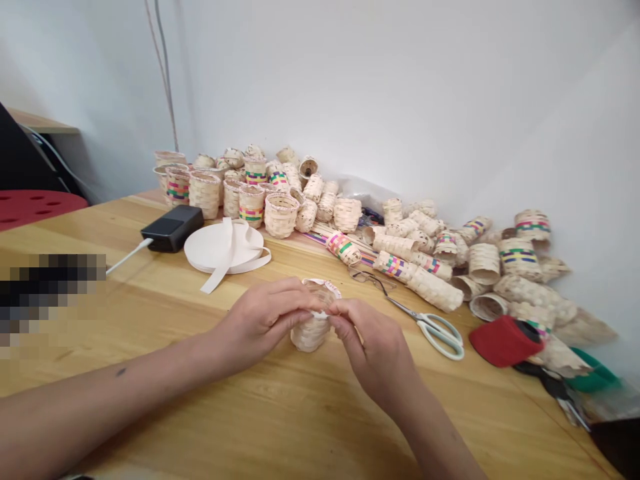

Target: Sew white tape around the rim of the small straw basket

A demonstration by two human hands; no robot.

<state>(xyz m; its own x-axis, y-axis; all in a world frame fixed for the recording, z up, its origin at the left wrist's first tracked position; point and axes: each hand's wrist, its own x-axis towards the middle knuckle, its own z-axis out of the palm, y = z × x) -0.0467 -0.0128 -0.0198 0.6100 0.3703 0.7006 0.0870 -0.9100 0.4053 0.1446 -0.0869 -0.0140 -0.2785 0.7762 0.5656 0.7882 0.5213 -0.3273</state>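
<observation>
A small woven basket (309, 335) stands on the wooden table between my hands, its rim partly edged with a white band that carries reddish stitch marks. My left hand (273, 313) pinches the near left part of that rim, thumb outside and fingers over the opening. At the right side of the rim, my right hand (369, 340) has thumb and forefinger pressed together on the edge. The fingers hide part of the basket's mouth. A roll of white ribbon (207, 250) lies beyond my left hand, with a loose end trailing over the table.
Many woven baskets (281, 215) line the wall. Scissors (440, 335) and eyeglasses (373, 277) lie right of centre. A red roll (505, 341) and a green round object (593, 373) sit farther right. Behind the ribbon is a black box (173, 229) with a white cable.
</observation>
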